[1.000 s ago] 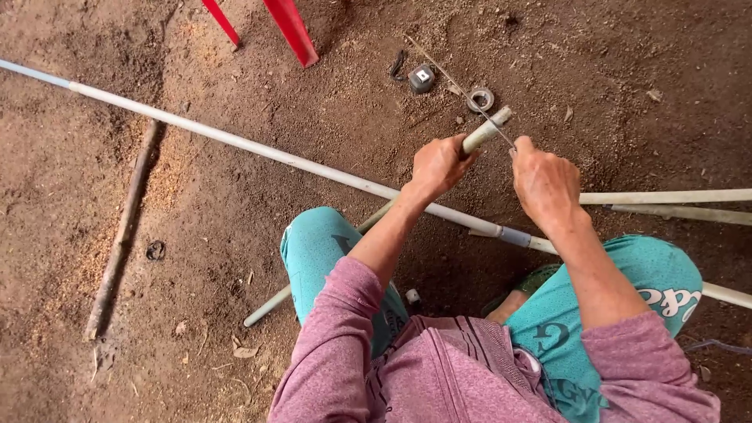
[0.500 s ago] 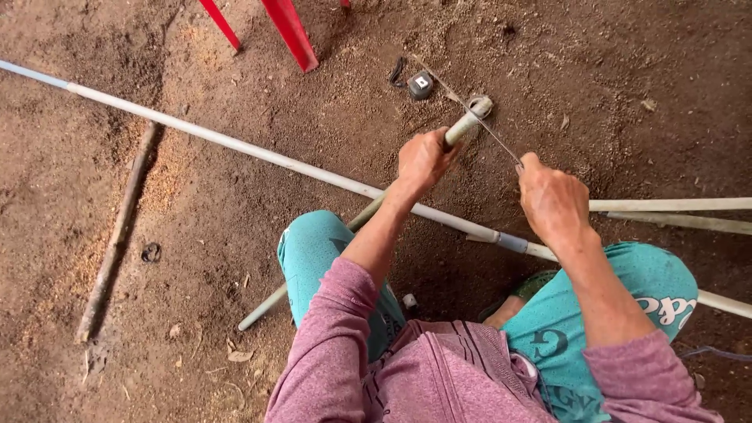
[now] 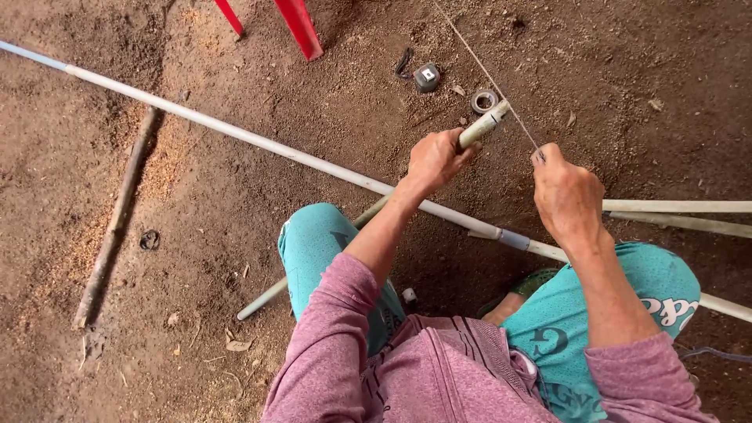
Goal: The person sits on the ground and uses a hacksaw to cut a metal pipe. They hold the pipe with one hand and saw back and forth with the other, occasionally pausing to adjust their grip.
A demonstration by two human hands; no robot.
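Left hand (image 3: 433, 160) fingers wrap a short pipe (image 3: 483, 125) — right hand (image 3: 565, 192) pinches thin wire (image 3: 513, 117)

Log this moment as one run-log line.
left hand: grips short pipe | right hand: pinches thin wire taut over pipe end | long white pipe: on dirt

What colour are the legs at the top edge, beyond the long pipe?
Bright red legs, seen best in the head view, standing on the brown dirt ground.

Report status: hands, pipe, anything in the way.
Left hand grips short pipe near its end. Right hand pinches taut wire by pipe tip. Long pipe lies across, under the forearms.
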